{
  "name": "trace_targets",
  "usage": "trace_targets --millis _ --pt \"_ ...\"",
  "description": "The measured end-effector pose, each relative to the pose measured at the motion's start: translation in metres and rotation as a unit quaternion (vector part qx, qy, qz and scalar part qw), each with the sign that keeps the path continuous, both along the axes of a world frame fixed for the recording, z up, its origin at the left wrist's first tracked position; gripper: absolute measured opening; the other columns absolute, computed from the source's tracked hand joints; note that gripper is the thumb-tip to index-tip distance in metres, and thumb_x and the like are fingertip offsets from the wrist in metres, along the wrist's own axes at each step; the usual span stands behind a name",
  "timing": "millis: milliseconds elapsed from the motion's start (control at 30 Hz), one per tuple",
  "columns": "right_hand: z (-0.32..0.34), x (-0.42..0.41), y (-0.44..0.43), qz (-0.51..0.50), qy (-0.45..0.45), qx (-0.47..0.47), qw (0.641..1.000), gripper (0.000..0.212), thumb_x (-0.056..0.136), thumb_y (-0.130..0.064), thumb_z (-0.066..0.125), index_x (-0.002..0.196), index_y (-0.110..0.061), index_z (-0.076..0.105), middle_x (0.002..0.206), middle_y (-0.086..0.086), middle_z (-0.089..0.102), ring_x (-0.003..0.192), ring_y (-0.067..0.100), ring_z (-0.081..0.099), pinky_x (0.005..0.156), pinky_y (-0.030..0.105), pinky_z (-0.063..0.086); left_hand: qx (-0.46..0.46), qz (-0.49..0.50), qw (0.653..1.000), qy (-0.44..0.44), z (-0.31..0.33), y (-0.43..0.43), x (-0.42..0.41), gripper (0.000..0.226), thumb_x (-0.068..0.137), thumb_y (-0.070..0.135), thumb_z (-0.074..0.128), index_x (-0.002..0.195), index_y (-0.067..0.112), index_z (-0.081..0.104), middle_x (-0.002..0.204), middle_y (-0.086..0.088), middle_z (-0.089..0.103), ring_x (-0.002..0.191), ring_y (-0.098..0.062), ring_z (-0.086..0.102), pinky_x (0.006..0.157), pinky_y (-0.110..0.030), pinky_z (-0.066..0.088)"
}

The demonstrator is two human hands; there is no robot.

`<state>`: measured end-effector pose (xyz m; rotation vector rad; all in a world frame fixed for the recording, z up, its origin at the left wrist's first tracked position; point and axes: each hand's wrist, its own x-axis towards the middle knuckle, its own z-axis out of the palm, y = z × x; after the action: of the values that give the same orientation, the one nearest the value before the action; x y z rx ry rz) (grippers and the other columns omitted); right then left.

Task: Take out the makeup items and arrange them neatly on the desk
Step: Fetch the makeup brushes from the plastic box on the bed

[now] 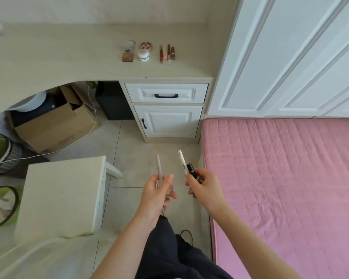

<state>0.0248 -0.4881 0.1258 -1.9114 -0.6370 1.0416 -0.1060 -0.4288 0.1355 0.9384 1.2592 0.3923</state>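
Note:
My left hand [156,195] grips a slim beige makeup pen [159,165] that points up, together with a small clear bottle [168,189] half hidden by the fingers. My right hand [205,187] holds a white makeup pen [183,162] and a black tube [191,168] side by side. Both hands hover above the floor in front of the desk [69,57]. On the desk's right part stand a brown square bottle [127,56], a white round jar [143,55] with a patterned compact [145,46] behind it, and a row of brown and pink sticks [167,53].
A white drawer [166,93] and cabinet door [167,121] sit under the desk. A white stool [63,196] stands at the left, a pink bed [286,188] at the right. A cardboard box [54,125] and two bins [0,152] are at the left.

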Motion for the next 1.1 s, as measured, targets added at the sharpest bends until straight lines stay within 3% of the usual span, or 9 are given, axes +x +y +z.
trace_targets --millis 233,367,533,767,1100 --pt "-0.007 0.034 0.072 0.004 -0.002 0.002 1.0 0.009 0.09 -0.023 0.057 0.086 -0.018 0.064 0.076 0.003 0.068 0.055 0.007 0.061 0.051 0.018 0.044 -0.054 0.013 0.997 -0.055 -0.006 0.077 0.038 0.018 0.097 0.016 0.051 0.112 0.007 0.055 0.098 -0.016 0.053 0.076 -0.023 0.063 0.07 -0.033 0.047" --pt "-0.006 0.056 0.127 -0.018 -0.012 0.001 1.0 0.011 0.088 -0.022 0.057 0.082 -0.016 0.063 0.073 0.003 0.068 0.053 0.008 0.063 0.05 0.021 0.044 -0.04 -0.01 0.996 -0.075 0.001 0.136 0.057 0.019 0.093 0.011 0.058 0.111 0.006 0.058 0.102 -0.016 0.064 0.088 -0.028 0.071 0.066 -0.03 0.051" --pt "-0.002 0.079 0.199 -0.032 -0.014 -0.009 0.999 0.012 0.087 -0.021 0.057 0.078 -0.015 0.063 0.072 0.003 0.068 0.053 0.009 0.063 0.049 0.021 0.043 -0.016 0.005 0.998 -0.057 0.007 0.215 0.079 0.02 0.09 0.007 0.063 0.109 0.004 0.058 0.102 -0.014 0.07 0.085 -0.03 0.072 0.076 -0.039 0.057" --pt "-0.001 0.109 0.276 -0.065 0.001 -0.02 0.998 0.012 0.086 -0.016 0.057 0.08 -0.009 0.064 0.072 0.006 0.067 0.051 0.009 0.061 0.041 0.024 0.044 0.019 -0.02 1.0 -0.013 0.005 0.304 0.112 0.016 0.087 0.008 0.067 0.102 0.004 0.061 0.089 -0.011 0.074 0.078 -0.025 0.073 0.062 -0.032 0.058" --pt "-0.009 0.182 0.359 -0.071 0.022 -0.045 0.996 0.012 0.088 -0.018 0.058 0.081 -0.01 0.063 0.068 0.007 0.067 0.048 0.009 0.058 0.044 0.026 0.048 -0.01 -0.012 1.0 -0.007 -0.015 0.383 0.193 0.015 0.086 0.005 0.067 0.1 0.002 0.062 0.096 -0.016 0.071 0.079 -0.027 0.073 0.062 -0.029 0.057"
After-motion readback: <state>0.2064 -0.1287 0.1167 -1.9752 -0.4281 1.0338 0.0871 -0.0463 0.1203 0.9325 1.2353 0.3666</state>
